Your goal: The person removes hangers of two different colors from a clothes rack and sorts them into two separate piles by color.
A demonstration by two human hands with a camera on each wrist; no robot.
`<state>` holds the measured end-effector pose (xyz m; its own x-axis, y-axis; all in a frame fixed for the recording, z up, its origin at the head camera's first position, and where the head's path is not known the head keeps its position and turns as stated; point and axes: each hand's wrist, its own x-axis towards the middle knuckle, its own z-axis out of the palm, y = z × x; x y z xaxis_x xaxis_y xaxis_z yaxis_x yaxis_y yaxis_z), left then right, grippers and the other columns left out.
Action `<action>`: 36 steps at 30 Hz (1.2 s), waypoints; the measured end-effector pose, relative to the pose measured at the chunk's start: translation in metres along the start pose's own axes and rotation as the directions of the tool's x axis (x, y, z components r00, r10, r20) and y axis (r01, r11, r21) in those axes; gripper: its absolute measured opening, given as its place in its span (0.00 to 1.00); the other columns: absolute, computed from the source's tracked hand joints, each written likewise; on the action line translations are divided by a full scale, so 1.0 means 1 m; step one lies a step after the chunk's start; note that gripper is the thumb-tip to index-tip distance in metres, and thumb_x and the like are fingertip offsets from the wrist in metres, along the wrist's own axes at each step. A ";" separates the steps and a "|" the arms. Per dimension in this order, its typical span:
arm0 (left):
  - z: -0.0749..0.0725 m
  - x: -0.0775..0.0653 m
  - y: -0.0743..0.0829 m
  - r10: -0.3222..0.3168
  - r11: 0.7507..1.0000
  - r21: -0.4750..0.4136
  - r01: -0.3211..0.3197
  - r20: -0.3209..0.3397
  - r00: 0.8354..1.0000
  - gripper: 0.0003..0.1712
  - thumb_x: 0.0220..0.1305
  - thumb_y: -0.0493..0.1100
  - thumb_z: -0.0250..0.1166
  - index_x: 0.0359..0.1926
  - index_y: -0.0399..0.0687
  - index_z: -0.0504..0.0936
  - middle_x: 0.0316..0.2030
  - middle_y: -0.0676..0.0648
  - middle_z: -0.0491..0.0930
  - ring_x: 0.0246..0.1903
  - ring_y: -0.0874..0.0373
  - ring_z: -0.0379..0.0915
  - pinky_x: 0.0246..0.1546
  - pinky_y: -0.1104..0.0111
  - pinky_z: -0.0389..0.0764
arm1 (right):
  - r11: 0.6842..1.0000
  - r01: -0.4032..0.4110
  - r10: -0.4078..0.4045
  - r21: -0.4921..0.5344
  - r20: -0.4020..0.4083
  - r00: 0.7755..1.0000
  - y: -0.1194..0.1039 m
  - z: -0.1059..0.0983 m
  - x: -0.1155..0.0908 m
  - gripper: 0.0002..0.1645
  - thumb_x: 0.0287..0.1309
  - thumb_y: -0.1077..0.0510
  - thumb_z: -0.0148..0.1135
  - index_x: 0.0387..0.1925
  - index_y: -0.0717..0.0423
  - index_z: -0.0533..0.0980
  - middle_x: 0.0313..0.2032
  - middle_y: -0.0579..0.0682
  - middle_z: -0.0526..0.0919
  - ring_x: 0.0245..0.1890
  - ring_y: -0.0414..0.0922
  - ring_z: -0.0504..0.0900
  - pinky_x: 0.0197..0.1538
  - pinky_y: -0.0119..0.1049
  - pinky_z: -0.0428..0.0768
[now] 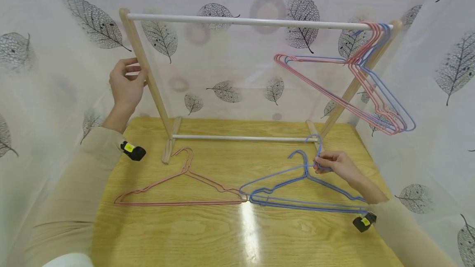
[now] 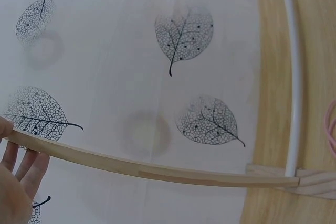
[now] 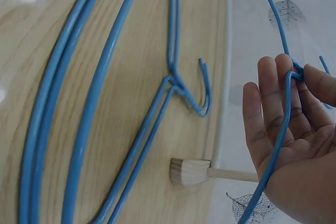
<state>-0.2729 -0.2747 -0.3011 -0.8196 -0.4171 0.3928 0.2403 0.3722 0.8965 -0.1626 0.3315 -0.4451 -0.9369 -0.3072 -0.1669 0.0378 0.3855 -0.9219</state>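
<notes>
My left hand grips the left wooden post of a clothes rack, thumb on one side and fingers on the other. With my right hand I pinch a blue clothes hanger at the neck below its hook; it is raised over the table, tilted, its lower bar low above other hangers. Beneath it, blue hangers lie stacked on the table. Left of them lie pink hangers, hooks toward the rack. Part of the held hanger's right arm is hidden behind my hand.
Several pink hangers and blue hangers hang bunched at the right end of the white top rail. A lower white bar joins the rack's feet. Leaf-patterned curtains surround the wooden table.
</notes>
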 end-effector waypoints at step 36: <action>0.000 -0.003 0.003 0.008 0.999 0.040 -0.008 0.012 1.000 0.20 0.74 0.46 0.66 0.64 0.51 0.81 0.38 0.65 0.76 0.30 0.71 0.76 0.35 0.88 0.86 | 0.988 -0.155 0.155 -0.029 0.005 0.988 0.068 -0.009 0.025 0.30 0.77 0.51 0.61 0.61 0.78 0.76 0.40 0.49 0.92 0.37 0.34 0.91 0.43 0.32 0.94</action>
<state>-0.2699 -0.2719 -0.2992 -0.8239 -0.4043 0.3972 0.2261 0.4082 0.8845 -0.1867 0.3579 -0.5092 -0.9178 -0.2486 -0.3095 0.1722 0.4532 -0.8746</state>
